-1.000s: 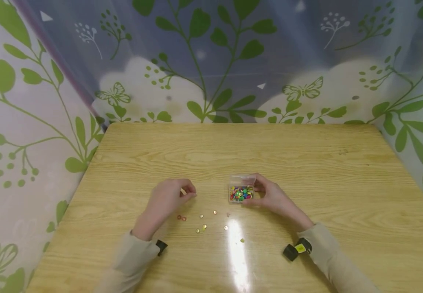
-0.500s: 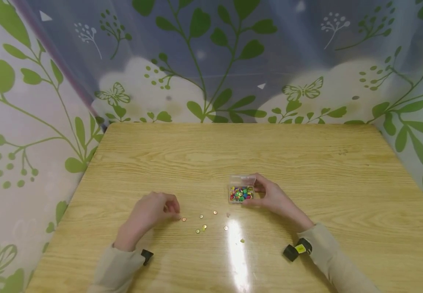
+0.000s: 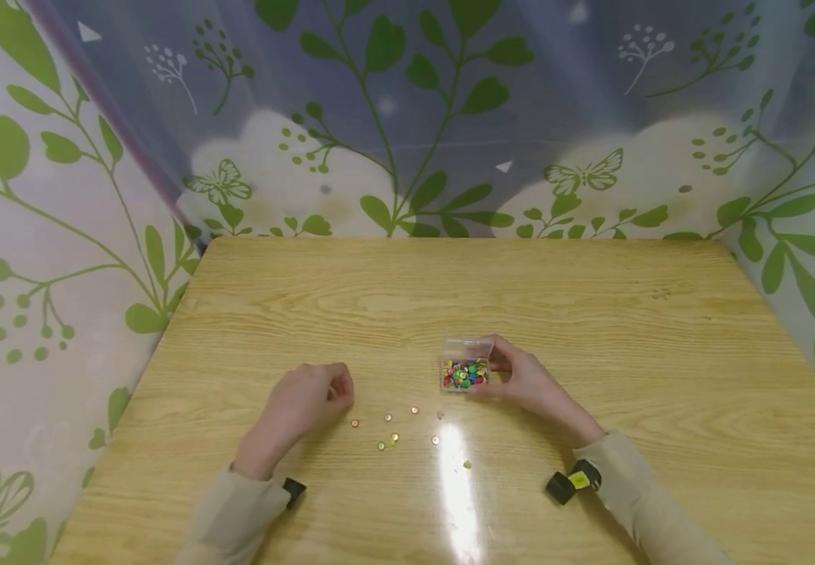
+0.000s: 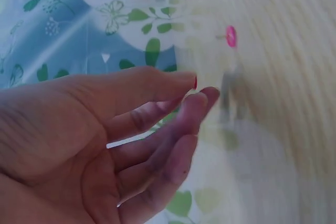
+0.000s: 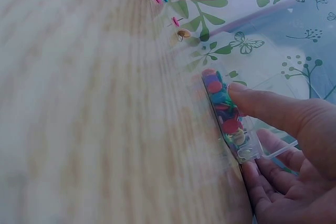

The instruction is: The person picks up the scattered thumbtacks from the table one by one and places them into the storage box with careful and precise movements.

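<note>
My left hand (image 3: 303,399) is just over the table, left of the scattered thumbtacks. Its thumb and fingertips pinch a red thumbtack (image 4: 195,82), of which only a sliver shows between them. To the right, my right hand (image 3: 530,383) holds a small clear plastic box (image 5: 247,153) by its right side, thumb in front and fingers behind. The box stands on the table with its lid (image 3: 467,344) raised at the back. Inside it lies a heap of multicoloured thumbtacks (image 3: 465,375).
Several loose thumbtacks lie on the wooden table (image 3: 407,298) between the hands, among them a reddish one (image 3: 354,423), a gold one (image 3: 381,446) and a yellow one (image 3: 467,464). A leaf-patterned curtain (image 3: 379,141) borders the table's far edge.
My left hand went left and nearer to two reddish thumbtacks, then rose slightly back to the right; one of those two is gone from the table. My right hand and the box stayed put.
</note>
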Demonstrator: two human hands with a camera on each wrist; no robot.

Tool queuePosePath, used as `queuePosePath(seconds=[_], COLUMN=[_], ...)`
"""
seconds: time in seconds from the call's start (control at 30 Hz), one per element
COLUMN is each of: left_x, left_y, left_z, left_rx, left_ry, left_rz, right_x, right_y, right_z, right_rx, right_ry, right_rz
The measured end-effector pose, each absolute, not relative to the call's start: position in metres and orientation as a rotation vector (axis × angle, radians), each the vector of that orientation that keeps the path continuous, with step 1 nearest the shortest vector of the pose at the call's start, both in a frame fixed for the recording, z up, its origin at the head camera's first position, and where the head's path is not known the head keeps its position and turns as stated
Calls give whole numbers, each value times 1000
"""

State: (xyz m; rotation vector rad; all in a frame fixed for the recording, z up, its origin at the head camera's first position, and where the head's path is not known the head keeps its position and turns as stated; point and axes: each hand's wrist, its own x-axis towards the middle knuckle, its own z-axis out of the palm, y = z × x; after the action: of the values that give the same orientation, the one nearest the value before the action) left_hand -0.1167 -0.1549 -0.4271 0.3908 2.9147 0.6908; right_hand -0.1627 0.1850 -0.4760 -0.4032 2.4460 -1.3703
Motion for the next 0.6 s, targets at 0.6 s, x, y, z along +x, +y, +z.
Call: queuePosePath(seconds=[0.6], left_x=[-140], left_y=[-74], left_z=[-401], left_rx=[711], left_ry=[2933], left_rz=[711], right_x=[-162], right_y=[184], right_z=[-473], right_rx=[-412], right_ry=[2429], right_rz=[-1408])
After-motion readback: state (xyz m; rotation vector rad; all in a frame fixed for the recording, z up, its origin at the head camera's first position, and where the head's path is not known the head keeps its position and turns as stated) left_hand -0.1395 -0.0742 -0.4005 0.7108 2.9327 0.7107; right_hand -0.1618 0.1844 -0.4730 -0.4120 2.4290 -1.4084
